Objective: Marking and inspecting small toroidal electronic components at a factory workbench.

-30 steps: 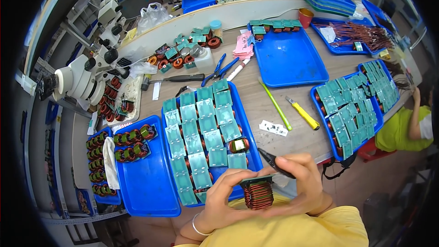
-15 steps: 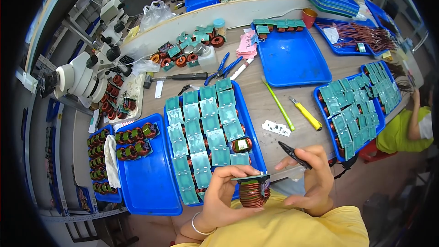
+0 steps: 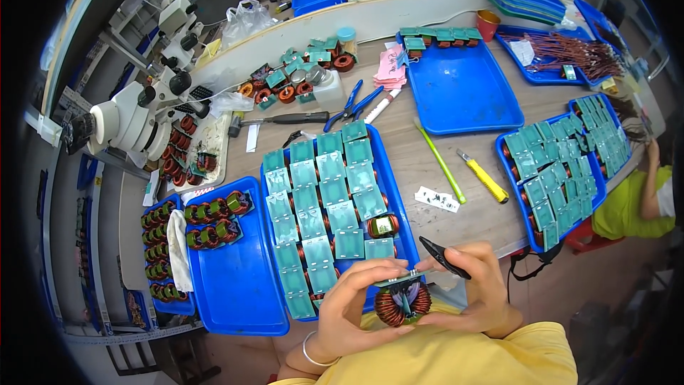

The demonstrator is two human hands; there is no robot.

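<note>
In front of my chest, my left hand [image 3: 350, 308] grips a toroidal coil [image 3: 399, 305] wound with copper wire. A small green circuit board [image 3: 400, 279] is fixed along its top, and the coil's open ring faces me. My right hand [image 3: 479, 289] has a dark pointed tool, apparently black tweezers [image 3: 443, 257], between its fingers, with the point up and to the left. Its thumb and fingertips also reach the coil's right side. Just beyond my left hand is a blue tray [image 3: 400, 222] with rows of board-topped coils; one coil [image 3: 383, 225] there lies differently, showing a pale label.
Left stands a blue tray [image 3: 239, 281] with several coils. On the table lie a yellow utility knife [image 3: 483, 177], a green stick [image 3: 440, 164], blue pliers [image 3: 353, 108] and a hammer [image 3: 285, 118]. Another blue tray [image 3: 467, 93] is farther back; a filled tray [image 3: 552, 182] stands right. Microscopes [image 3: 128, 117] line the left.
The coil has been turned so its ring opening faces me. My right hand has moved left and now touches it, still with the tweezers. The view has shifted slightly.
</note>
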